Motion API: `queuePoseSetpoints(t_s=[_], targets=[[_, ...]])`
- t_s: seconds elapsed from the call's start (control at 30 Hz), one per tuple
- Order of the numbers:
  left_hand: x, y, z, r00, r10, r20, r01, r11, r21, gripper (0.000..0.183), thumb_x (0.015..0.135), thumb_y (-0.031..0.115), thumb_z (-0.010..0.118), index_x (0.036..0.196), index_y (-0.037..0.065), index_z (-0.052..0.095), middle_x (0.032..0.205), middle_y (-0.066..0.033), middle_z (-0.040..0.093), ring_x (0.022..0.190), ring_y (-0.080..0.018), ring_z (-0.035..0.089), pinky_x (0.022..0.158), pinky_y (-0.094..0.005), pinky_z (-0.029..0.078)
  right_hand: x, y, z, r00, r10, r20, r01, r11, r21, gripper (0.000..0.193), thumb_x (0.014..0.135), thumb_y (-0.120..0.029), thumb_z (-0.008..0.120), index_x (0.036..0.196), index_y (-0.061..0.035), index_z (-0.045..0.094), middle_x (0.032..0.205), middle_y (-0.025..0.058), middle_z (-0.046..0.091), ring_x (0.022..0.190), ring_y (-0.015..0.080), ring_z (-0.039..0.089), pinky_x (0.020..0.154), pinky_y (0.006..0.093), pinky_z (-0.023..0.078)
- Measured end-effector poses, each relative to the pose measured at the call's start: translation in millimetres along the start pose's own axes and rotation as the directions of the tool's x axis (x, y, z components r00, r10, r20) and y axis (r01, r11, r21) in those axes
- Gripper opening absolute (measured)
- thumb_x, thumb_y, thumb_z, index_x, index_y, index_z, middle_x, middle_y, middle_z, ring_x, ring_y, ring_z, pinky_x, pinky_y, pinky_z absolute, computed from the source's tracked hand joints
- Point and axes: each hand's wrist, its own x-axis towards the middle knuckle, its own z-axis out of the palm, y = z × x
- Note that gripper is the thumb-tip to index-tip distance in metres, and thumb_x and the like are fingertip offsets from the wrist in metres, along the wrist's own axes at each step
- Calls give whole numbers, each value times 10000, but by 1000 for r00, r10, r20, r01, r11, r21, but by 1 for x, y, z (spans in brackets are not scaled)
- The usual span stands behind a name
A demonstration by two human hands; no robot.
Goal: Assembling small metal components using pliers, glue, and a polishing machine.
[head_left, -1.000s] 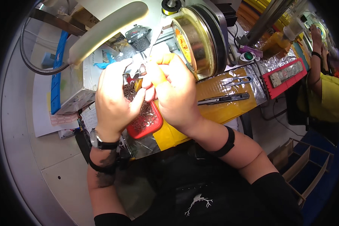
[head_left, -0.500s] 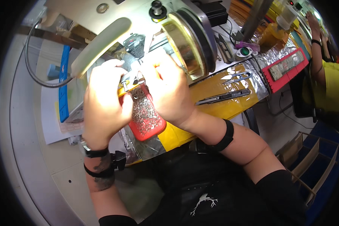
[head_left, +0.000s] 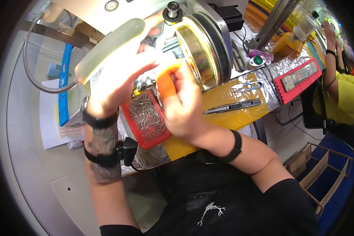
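Observation:
My left hand [head_left: 116,84] is raised partly behind a lamp with a pale curved head [head_left: 110,49]. Its thumb and fingers stretch apart toward the machine, and glare washes out their tips. Close to its right, my right hand [head_left: 183,104] is closed with curled fingers beside a gold-coloured wheel [head_left: 198,51]. Whatever it pinches is lost in bright light. Below both hands lies a red tray [head_left: 139,137] filled with many small metal pieces [head_left: 145,118], too fine to name singly. A metal part [head_left: 145,83] shows between the hands, above the tray's far end.
To the right, a craft knife [head_left: 232,107] and tweezers [head_left: 247,87] lie on a yellow-covered surface. Farther right are snips [head_left: 238,57], a green-buttoned switch [head_left: 257,60] and a pink frame [head_left: 297,80]. A person in yellow [head_left: 344,92] sits beyond. A blue-edged bin [head_left: 65,90] stands left.
My left hand has moved up and away from the metal part, its fingers spreading toward the machine. The right hand stays near the wheel, its fingers more curled. More of the red tray shows.

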Motion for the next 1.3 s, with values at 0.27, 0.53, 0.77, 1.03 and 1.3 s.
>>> queuePoseSetpoints(t_s=[0.27, 0.53, 0.77, 1.03, 1.3], targets=[[-55, 9, 34, 917, 372, -142, -205, 747, 632, 194, 748, 99, 836, 915, 47, 753, 1310, -216, 646, 1199, -352, 588, 1019, -445, 465, -25, -6, -25, 990, 84, 112, -94, 992, 84, 87, 1091, -82, 542, 1147, -17, 557, 926, 20, 582, 786, 62, 534, 710, 233, 464], [-67, 13, 47, 933, 292, -213, -103, 779, 618, 127, 819, 68, 785, 881, 16, 687, 1311, -239, 580, 1268, -341, 528, 1137, -512, 350, -22, -3, -28, 986, 61, 157, -83, 987, 140, 93, 1098, -112, 548, 1152, -38, 528, 942, 17, 564, 781, 48, 535, 693, 226, 458], [-75, 13, 78, 891, 258, -373, -35, 859, 511, 64, 856, 26, 735, 850, 0, 677, 1254, -215, 575, 1234, -333, 541, 1108, -473, 382, -24, -57, -48, 875, 331, 353, -416, 887, 198, 191, 1079, -126, 582, 1215, -25, 495, 1020, 25, 564, 888, 62, 551, 805, 247, 467], [-71, -3, 71, 866, 276, -418, -221, 959, 175, 79, 950, -72, 562, 1009, -47, 607, 1119, -199, 608, 1067, -260, 637, 1000, -401, 522, 29, -130, -192, 914, -377, -148, 287, 861, -420, 219, 987, 44, 607, 1200, -4, 589, 990, 29, 601, 795, 79, 562, 702, 245, 478], [-74, -35, 72, 799, 463, -385, -335, 873, 355, 91, 919, -101, 611, 991, -46, 615, 1000, -181, 668, 974, -298, 700, 905, -402, 585, 130, -187, -230, 961, -189, -203, -210, -20, -977, 374, 1013, -146, 617, 1349, 19, 597, 1069, 90, 673, 951, 180, 652, 862, 288, 515]])
